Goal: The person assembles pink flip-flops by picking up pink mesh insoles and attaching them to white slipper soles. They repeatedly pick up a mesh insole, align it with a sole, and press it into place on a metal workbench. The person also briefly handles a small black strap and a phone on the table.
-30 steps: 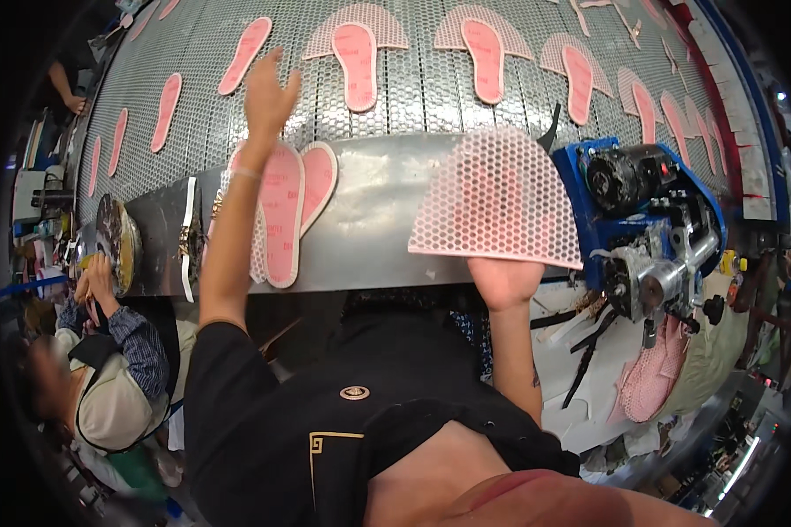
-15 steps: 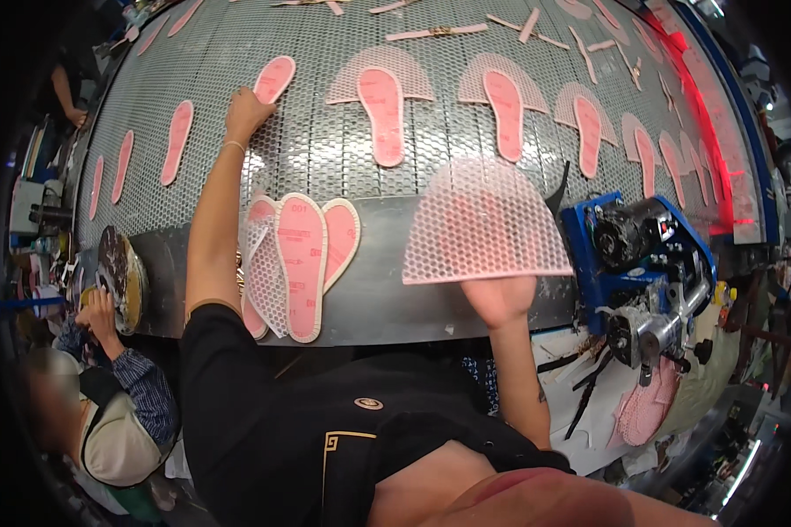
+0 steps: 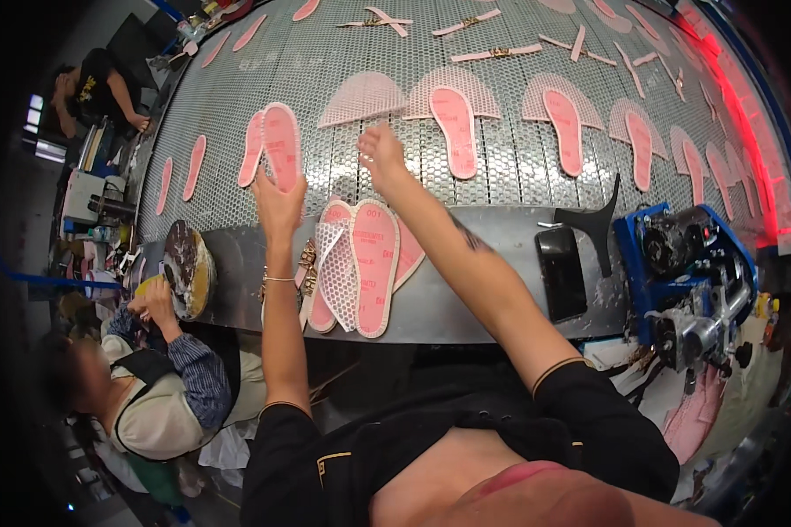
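My left hand (image 3: 279, 204) is closed around the heel end of a pink insole (image 3: 283, 145) with a pale edge, held up over the conveyor belt. Behind it, partly covered, another pink insole (image 3: 250, 156) lies on the belt. A pale pink half-round mesh piece (image 3: 360, 100) rests on the belt, with no insole on top. Just below its straight edge is my right hand (image 3: 382, 158), slightly blurred, empty, fingers loosely apart. Between my forearms, several pink insoles (image 3: 373, 272) are piled on the metal ledge, with a white mesh piece (image 3: 336, 277) among them.
Farther right, insoles (image 3: 453, 132) sit on mesh pieces along the metal belt (image 3: 501, 176). Straps with gold trim (image 3: 497, 53) lie beyond. A black phone (image 3: 561, 277) and a blue machine (image 3: 685, 281) occupy the ledge's right. At left, a co-worker (image 3: 171, 378) works by a round pot (image 3: 189, 268).
My right hand has set the mesh piece down on the belt and let go. My left hand has lifted the insole off the belt and drawn it nearer. The view has shifted left.
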`<move>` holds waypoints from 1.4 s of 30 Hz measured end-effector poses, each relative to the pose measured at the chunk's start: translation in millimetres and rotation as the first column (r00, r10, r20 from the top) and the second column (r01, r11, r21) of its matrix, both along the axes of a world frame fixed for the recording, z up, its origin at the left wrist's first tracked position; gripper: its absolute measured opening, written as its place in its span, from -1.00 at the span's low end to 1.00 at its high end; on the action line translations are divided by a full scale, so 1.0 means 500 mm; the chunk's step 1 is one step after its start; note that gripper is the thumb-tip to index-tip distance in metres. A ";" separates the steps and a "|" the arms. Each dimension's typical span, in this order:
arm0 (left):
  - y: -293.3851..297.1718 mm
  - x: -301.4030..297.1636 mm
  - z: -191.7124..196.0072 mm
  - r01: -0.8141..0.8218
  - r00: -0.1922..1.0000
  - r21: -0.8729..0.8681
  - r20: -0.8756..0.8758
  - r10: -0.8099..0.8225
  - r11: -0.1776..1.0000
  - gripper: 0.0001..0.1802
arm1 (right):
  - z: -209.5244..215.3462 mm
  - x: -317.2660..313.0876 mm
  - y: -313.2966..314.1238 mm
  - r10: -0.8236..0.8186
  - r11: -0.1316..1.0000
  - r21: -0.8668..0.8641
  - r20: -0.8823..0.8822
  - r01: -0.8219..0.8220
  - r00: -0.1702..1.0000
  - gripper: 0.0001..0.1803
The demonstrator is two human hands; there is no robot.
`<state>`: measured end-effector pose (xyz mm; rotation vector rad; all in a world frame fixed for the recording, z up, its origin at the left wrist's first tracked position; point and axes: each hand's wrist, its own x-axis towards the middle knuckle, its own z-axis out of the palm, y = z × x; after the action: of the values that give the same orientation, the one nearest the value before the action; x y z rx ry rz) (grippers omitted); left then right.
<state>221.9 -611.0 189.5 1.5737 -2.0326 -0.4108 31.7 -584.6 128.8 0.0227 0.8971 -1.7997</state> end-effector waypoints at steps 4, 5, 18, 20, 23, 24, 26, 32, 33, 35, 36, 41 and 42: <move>0.019 -0.054 -0.057 0.065 0.998 0.039 -0.016 -0.064 0.997 0.01 | 0.012 0.077 0.307 0.307 0.915 -0.096 -0.464 -0.392 0.831 -0.57; 0.008 -0.087 -0.063 0.098 0.995 0.052 -0.010 -0.098 0.994 0.02 | 0.043 0.068 0.397 0.419 0.858 -0.020 -0.550 -0.512 0.723 -0.62; -0.023 -0.266 -0.132 0.632 0.766 -0.275 0.082 -0.637 0.725 -0.16 | 0.136 -0.095 1.267 0.032 0.833 0.393 -0.736 0.389 0.676 -0.66; 0.168 -0.328 -0.065 0.619 0.756 -0.111 -0.182 -0.629 0.777 -0.20 | 0.122 -0.104 1.375 -0.200 0.500 0.373 -0.829 0.782 0.523 -0.62; 0.337 -0.371 0.005 0.710 0.676 0.006 -0.286 -0.679 0.704 -0.25 | 0.061 -0.158 1.549 0.367 -0.141 0.305 -0.867 0.942 0.336 -0.46; 0.363 -0.378 0.004 0.747 0.633 0.011 -0.317 -0.706 0.665 -0.29 | 0.041 -0.181 1.600 0.521 -0.269 0.190 -0.796 0.944 0.308 -0.40; 0.404 -0.382 -0.001 0.796 0.568 0.025 -0.377 -0.732 0.605 -0.29 | 0.038 -0.234 1.656 0.690 -0.445 -0.046 -0.654 0.894 0.310 -0.40; 0.501 -0.381 0.026 0.849 0.484 -0.008 -0.385 -0.785 0.528 -0.33 | 0.022 -0.286 1.687 0.794 -0.509 -0.150 -0.462 0.848 0.395 -0.62; 0.514 -0.381 0.032 0.849 0.485 0.000 -0.394 -0.780 0.528 -0.33 | 0.021 -0.281 1.687 0.796 -0.494 -0.129 -0.465 0.860 0.387 -0.67; 0.539 -0.383 0.038 0.849 0.487 0.021 -0.417 -0.767 0.528 -0.33 | 0.041 -0.268 1.670 0.784 -0.480 -0.110 -0.500 0.870 0.369 -0.74; 0.546 -0.384 0.035 0.849 0.487 -0.003 -0.387 -0.783 0.529 -0.36 | 0.054 -0.260 1.659 0.776 -0.472 -0.100 -0.520 0.876 0.358 -0.78; 0.608 -0.393 0.039 0.910 0.384 0.064 -0.510 -0.770 0.410 -0.44 | 0.150 -0.204 1.614 0.697 -0.347 -0.018 -0.674 0.938 0.244 -0.80; 0.622 -0.395 0.037 0.929 0.348 0.072 -0.510 -0.787 0.364 -0.45 | 0.161 -0.194 1.610 0.639 -0.320 0.043 -0.728 0.946 0.249 -0.79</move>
<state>24.5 -300.2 207.7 0.2299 -2.3618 -1.4551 -65.4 220.3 209.3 0.4854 3.7256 -0.2993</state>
